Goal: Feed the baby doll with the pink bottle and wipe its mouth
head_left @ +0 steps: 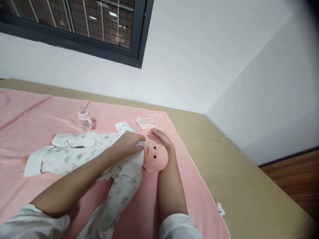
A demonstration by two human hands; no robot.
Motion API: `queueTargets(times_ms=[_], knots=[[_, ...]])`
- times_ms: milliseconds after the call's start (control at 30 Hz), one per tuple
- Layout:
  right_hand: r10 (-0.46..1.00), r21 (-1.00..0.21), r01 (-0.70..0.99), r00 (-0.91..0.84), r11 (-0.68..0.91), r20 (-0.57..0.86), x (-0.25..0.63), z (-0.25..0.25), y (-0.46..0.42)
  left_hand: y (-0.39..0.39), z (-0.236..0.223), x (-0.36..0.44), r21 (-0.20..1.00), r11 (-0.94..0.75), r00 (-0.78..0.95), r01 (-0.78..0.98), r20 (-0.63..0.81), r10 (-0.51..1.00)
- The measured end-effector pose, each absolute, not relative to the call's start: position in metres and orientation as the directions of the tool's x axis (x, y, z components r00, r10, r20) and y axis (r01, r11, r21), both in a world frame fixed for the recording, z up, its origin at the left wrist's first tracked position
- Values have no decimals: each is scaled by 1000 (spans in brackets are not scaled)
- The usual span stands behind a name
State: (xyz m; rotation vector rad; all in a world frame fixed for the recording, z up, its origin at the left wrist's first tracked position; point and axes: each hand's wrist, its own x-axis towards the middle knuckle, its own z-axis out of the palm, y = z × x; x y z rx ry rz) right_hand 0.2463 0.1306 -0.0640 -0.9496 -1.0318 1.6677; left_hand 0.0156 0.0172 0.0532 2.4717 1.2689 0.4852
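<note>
A baby doll [156,157] in a white printed sleepsuit [74,152] lies on its back on a pink blanket [32,113], head to the right. My left hand [129,141] pinches a small white cloth [141,143] against the doll's cheek and mouth. My right hand [159,137] lies flat with fingers stretched out along the far side of the doll's head, touching its forehead.
A pink baby bottle [85,119] stands on the blanket behind the doll. A clear packet [147,122] and a folded white cloth [124,126] lie near it. The blanket covers a beige table [236,172] set against white walls. A white scrap [220,208] lies at the blanket's right edge.
</note>
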Motion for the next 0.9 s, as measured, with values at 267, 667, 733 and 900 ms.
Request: queueTargets(times_ms=[267, 667, 733, 900], knots=[[949, -929, -289, -279, -230, -148, 248, -68, 134, 19, 46, 18, 461, -589, 552, 664, 230, 802], [943, -929, -253, -265, -271, -203, 248, -62, 135, 14, 49, 20, 573, -527, 506, 628, 214, 836], [941, -931, -247, -272, -269, -200, 248, -62, 135, 11, 49, 20, 627, -520, 524, 580, 202, 827], [944, -934, -244, -267, -261, -194, 248, -62, 134, 11, 44, 22, 622, -533, 552, 573, 188, 812]])
